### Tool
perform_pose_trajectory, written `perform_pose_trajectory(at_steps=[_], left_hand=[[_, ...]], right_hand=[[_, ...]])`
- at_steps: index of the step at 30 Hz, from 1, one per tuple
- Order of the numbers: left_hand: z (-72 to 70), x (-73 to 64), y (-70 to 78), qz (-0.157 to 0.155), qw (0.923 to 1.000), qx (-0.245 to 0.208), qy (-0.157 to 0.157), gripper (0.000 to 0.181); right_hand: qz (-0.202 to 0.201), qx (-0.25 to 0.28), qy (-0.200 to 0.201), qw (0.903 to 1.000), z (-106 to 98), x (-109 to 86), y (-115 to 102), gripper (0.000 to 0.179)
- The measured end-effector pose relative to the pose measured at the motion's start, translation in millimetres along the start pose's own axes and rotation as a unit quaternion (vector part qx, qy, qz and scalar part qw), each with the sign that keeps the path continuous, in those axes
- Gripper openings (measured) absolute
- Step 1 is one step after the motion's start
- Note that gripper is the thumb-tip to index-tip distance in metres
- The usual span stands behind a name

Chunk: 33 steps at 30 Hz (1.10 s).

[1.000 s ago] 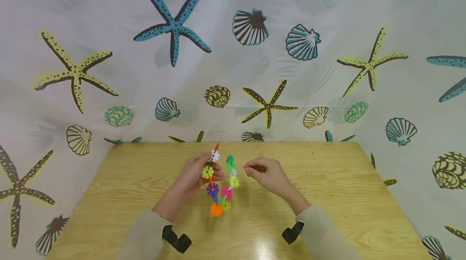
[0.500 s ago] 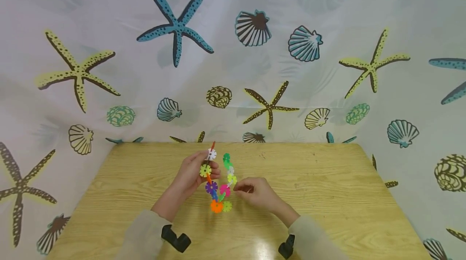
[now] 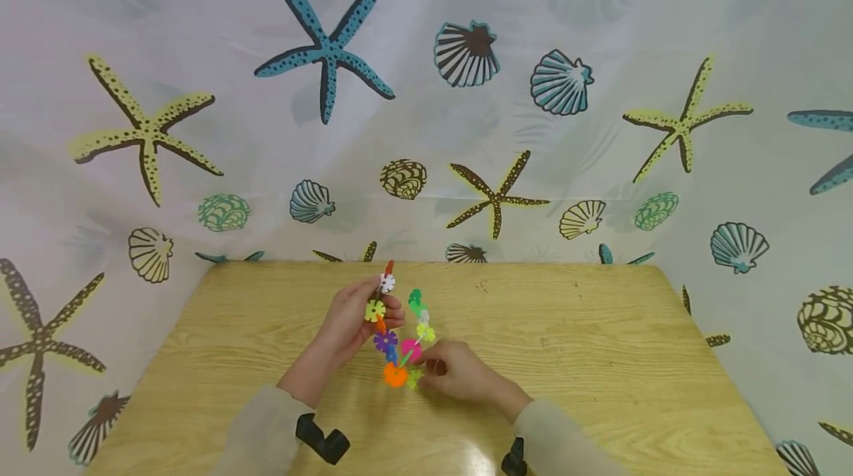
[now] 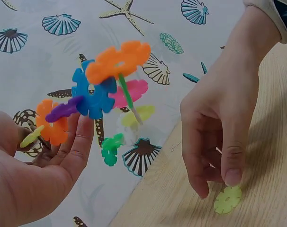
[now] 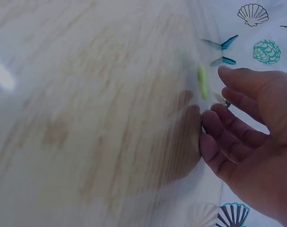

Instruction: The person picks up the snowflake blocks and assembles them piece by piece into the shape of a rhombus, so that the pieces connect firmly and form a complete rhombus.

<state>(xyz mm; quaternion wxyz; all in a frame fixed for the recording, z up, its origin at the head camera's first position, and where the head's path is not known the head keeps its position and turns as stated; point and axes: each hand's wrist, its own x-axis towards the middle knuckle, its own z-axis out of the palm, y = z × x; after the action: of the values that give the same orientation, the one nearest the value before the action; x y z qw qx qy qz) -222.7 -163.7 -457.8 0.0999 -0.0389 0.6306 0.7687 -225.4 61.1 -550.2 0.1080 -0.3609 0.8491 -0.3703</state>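
Note:
My left hand (image 3: 349, 320) pinches a chain of interlocking flower discs near its upper end, by the white disc (image 3: 387, 283). The chain hangs in a U: yellow, orange, purple and blue discs lead down to an orange disc (image 3: 395, 375), then pink, yellow and white ones rise to a green disc (image 3: 415, 297). On the table lies a loose yellow-green disc (image 4: 228, 200). My right hand (image 3: 463, 372) reaches down beside it, fingers loosely bent. In the left wrist view the thumb tip (image 4: 232, 178) is at the disc's edge; whether it touches cannot be told.
A wooden table (image 3: 573, 357) lies under both hands. Behind it hangs a pale cloth (image 3: 426, 113) printed with starfish and shells. Black cameras are strapped at the left wrist (image 3: 322, 440) and the right wrist (image 3: 514, 457).
My right hand has moved down and left from beside the chain's green end to the loose yellow-green disc. The left hand keeps hold of the chain, nearly still.

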Motion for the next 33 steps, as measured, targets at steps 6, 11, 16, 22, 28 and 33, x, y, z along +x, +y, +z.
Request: perform_pose_trajectory(at_steps=[6,11,16,22,28,33], left_hand=[[1.2,-1.4,-1.1,0.004,0.9998,-0.015,-0.009,0.039],[2.9,-1.8,-0.8,0.009,0.9998,-0.004,-0.015,0.038],[4.6,-1.7,-2.8,0.009,0.9995,0.017,-0.025,0.039],[6.0,-2.9,-4.9,0.009,0.9987,0.031,-0.04,0.037],[8.2,-3.5,-6.3,0.006,0.9987,0.033,-0.039,0.038],[11.7,-3.0,-11.2,0.004,0.9976,0.048,-0.051,0.038]], right_hand=[[0.009,-0.048,-0.023,0.9986,6,1.7,-1,0.026],[0.018,-0.08,-0.026,0.9963,6,1.9,-3,0.023],[0.042,-0.067,-0.027,0.9965,6,2.3,-4,0.024],[0.07,-0.013,-0.01,0.9974,1,-0.3,1,0.013],[0.075,0.02,0.047,0.9959,-17,-5.8,15,0.014],[0.102,0.083,0.105,0.9857,-41,-6.3,17,0.017]])
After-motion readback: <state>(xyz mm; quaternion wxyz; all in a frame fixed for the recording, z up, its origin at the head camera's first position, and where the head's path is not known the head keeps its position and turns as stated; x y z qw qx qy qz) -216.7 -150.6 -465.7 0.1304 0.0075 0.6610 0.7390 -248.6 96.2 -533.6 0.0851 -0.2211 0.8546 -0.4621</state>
